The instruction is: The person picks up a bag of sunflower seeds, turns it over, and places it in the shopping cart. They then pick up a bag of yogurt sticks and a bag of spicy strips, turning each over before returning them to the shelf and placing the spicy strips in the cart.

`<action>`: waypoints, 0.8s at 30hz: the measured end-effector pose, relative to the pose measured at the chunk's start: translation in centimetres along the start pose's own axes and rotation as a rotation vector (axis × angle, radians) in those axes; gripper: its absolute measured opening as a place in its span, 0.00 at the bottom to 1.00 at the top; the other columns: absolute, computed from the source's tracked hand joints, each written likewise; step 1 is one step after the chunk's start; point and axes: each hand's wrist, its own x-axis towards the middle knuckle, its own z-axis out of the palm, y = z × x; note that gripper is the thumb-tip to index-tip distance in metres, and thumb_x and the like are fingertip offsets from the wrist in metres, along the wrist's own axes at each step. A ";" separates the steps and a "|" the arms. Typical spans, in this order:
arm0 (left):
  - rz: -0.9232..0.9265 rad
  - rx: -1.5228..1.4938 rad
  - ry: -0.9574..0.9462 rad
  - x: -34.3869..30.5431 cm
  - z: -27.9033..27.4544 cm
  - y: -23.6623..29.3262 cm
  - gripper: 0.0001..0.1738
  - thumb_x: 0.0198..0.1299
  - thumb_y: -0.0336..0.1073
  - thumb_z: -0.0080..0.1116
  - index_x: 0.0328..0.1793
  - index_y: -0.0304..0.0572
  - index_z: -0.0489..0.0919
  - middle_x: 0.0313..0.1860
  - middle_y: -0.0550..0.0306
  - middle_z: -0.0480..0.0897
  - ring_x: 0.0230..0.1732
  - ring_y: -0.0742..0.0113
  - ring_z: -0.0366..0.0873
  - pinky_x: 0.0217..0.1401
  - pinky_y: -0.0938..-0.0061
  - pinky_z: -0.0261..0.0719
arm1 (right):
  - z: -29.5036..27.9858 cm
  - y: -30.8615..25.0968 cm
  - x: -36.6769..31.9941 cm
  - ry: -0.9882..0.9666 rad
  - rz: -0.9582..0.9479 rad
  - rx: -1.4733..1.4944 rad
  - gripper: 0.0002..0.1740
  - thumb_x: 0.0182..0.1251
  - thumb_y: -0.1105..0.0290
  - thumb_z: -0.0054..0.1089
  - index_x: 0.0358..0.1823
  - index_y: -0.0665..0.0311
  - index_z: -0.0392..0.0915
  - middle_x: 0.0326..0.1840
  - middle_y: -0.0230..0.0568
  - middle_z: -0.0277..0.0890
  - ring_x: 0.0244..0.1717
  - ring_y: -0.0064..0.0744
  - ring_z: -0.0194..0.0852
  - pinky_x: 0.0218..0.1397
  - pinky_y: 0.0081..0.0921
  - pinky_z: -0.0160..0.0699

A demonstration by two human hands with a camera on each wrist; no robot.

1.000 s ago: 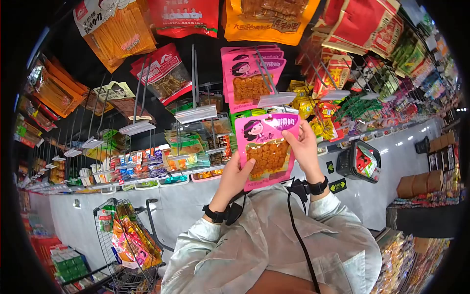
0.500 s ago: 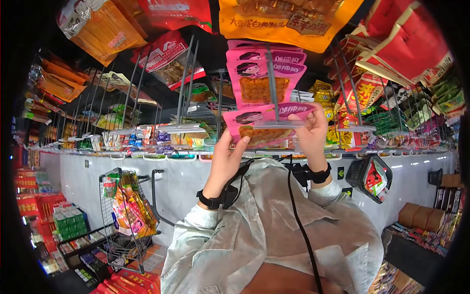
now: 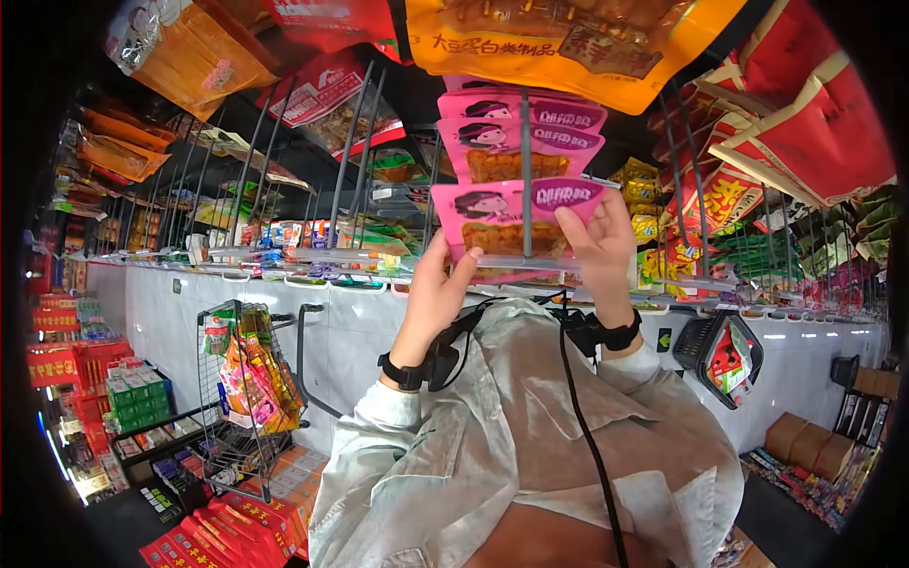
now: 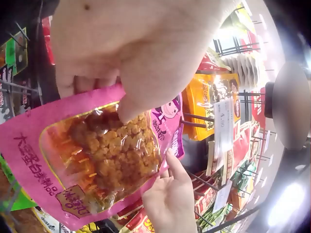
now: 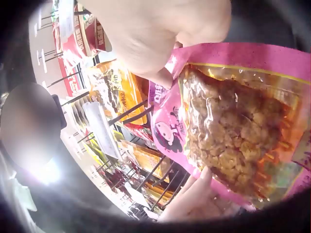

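Both hands hold a pink snack bag [image 3: 488,210] with a cartoon girl, a purple label and a clear window over brown pieces. My left hand [image 3: 437,292] grips its left edge, thumb on the front, as the left wrist view shows. At the upper right edge, my right hand [image 3: 608,260] pinches the bag with its thumb over the purple label. A metal display hook [image 3: 526,142] overlaps the bag's middle in the head view. Behind it hang several matching pink bags [image 3: 483,137]. Most of the held bag's window [image 5: 233,131] shows in the right wrist view.
A large orange bag [image 3: 568,43] hangs just above, with red bags [image 3: 805,142] to the right. Many hooks with price holders jut out around the hands. Behind me on the floor stand a loaded shopping cart [image 3: 251,379] and a black basket [image 3: 696,346].
Both hands have raised the pink bag from in front of my chest to the hook and the hanging pink bags. The head view has shifted, bringing the orange bag nearer.
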 end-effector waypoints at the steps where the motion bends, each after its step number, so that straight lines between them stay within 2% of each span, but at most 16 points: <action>1: 0.032 0.048 0.006 0.8 0.1 0.5 0.17 0.71 0.29 0.59 0.63 0.35 0.75 0.47 0.59 0.84 0.45 0.78 0.77 0.50 0.77 0.76 | 0.2 -0.2 0.7 0.031 0.013 -0.021 0.17 0.70 0.84 0.61 0.56 0.71 0.68 0.56 0.46 0.80 0.57 0.28 0.79 0.63 0.24 0.76; 2: 0.066 0.096 0.015 1.8 0.1 0.9 0.16 0.71 0.29 0.59 0.62 0.35 0.75 0.47 0.60 0.83 0.45 0.78 0.76 0.50 0.77 0.76 | 0.2 0.3 1.4 0.032 -0.004 -0.023 0.19 0.69 0.85 0.61 0.57 0.70 0.66 0.56 0.46 0.79 0.58 0.27 0.78 0.64 0.24 0.75; 5: 0.132 -0.049 0.014 5.6 0.4 -1.1 0.13 0.71 0.30 0.59 0.58 0.35 0.75 0.46 0.59 0.83 0.45 0.79 0.76 0.50 0.77 0.76 | 0.7 1.5 3.6 0.057 -0.239 -0.051 0.23 0.68 0.86 0.61 0.59 0.69 0.61 0.56 0.46 0.78 0.57 0.26 0.78 0.63 0.23 0.75; 6: 0.180 -0.011 0.034 6.9 0.4 -1.6 0.12 0.70 0.31 0.60 0.56 0.35 0.75 0.44 0.58 0.83 0.44 0.77 0.77 0.49 0.76 0.77 | 0.7 2.0 4.3 0.110 -0.266 -0.064 0.26 0.68 0.86 0.62 0.59 0.67 0.57 0.53 0.45 0.75 0.56 0.27 0.77 0.63 0.24 0.74; 9: 0.200 -0.014 0.048 9.6 1.2 -2.1 0.13 0.69 0.33 0.60 0.56 0.35 0.76 0.42 0.56 0.84 0.42 0.74 0.78 0.48 0.73 0.77 | 1.2 2.3 5.0 0.209 -0.281 -0.123 0.27 0.67 0.85 0.64 0.59 0.66 0.57 0.55 0.45 0.71 0.56 0.29 0.75 0.63 0.25 0.74; 10: 0.213 0.004 0.080 9.9 1.5 -2.2 0.13 0.69 0.34 0.60 0.55 0.36 0.75 0.40 0.55 0.84 0.39 0.71 0.78 0.47 0.70 0.77 | 1.3 2.4 4.9 0.259 -0.296 -0.195 0.29 0.65 0.84 0.67 0.59 0.67 0.56 0.58 0.47 0.67 0.59 0.31 0.73 0.64 0.27 0.74; 13: 0.128 0.109 0.053 9.9 1.3 -3.0 0.12 0.70 0.35 0.60 0.54 0.36 0.75 0.41 0.53 0.84 0.41 0.70 0.80 0.48 0.70 0.78 | 0.8 3.0 3.8 0.227 -0.355 -0.317 0.29 0.64 0.82 0.68 0.59 0.69 0.59 0.61 0.49 0.65 0.62 0.33 0.72 0.66 0.28 0.74; 14: 0.144 0.079 0.043 9.4 1.2 -3.3 0.17 0.68 0.35 0.62 0.58 0.37 0.73 0.43 0.52 0.84 0.43 0.68 0.81 0.51 0.69 0.78 | 0.1 3.1 3.4 0.196 -0.395 -0.427 0.24 0.64 0.80 0.69 0.57 0.68 0.68 0.63 0.47 0.66 0.64 0.35 0.71 0.68 0.29 0.73; 17: 0.209 -0.074 0.050 6.9 0.7 -3.0 0.23 0.66 0.34 0.65 0.63 0.36 0.70 0.50 0.50 0.83 0.48 0.67 0.81 0.56 0.69 0.78 | -0.4 1.4 0.2 0.231 -0.323 -0.700 0.18 0.64 0.79 0.68 0.53 0.66 0.75 0.64 0.44 0.68 0.65 0.35 0.71 0.69 0.30 0.73; 18: 0.220 -0.099 -0.006 6.4 -0.1 -3.6 0.30 0.65 0.33 0.66 0.69 0.36 0.66 0.57 0.47 0.80 0.56 0.63 0.80 0.61 0.66 0.77 | -0.5 0.6 -1.0 0.237 -0.269 -0.671 0.15 0.65 0.80 0.67 0.52 0.64 0.78 0.62 0.43 0.70 0.63 0.34 0.73 0.67 0.29 0.75; 21: 0.189 0.181 0.105 2.4 -2.8 -3.4 0.32 0.67 0.31 0.64 0.74 0.34 0.64 0.65 0.44 0.76 0.66 0.59 0.75 0.68 0.64 0.73 | -3.4 1.6 -5.0 0.155 -0.122 -0.486 0.14 0.66 0.82 0.64 0.52 0.67 0.77 0.63 0.44 0.71 0.59 0.31 0.76 0.63 0.26 0.77; 22: 0.161 0.098 0.103 1.0 -3.5 -2.7 0.35 0.67 0.31 0.63 0.77 0.34 0.61 0.68 0.42 0.74 0.69 0.57 0.72 0.72 0.63 0.69 | -3.5 1.7 -6.4 0.183 -0.082 -0.453 0.11 0.70 0.81 0.61 0.52 0.67 0.76 0.56 0.35 0.75 0.54 0.21 0.75 0.60 0.21 0.75; 23: 0.119 -0.081 0.094 0.0 -4.3 -3.7 0.33 0.67 0.30 0.63 0.75 0.33 0.63 0.70 0.43 0.72 0.70 0.58 0.71 0.75 0.63 0.66 | -3.7 1.4 -7.8 0.222 -0.036 -0.481 0.10 0.70 0.81 0.60 0.51 0.66 0.76 0.53 0.33 0.76 0.52 0.19 0.75 0.58 0.19 0.75; 24: 0.071 -0.120 0.091 -1.3 -5.3 -4.0 0.31 0.67 0.30 0.62 0.74 0.34 0.64 0.70 0.44 0.73 0.70 0.59 0.72 0.73 0.65 0.68 | -3.7 0.9 -9.2 0.263 0.014 -0.509 0.09 0.71 0.81 0.60 0.50 0.66 0.76 0.50 0.31 0.77 0.50 0.18 0.75 0.56 0.18 0.75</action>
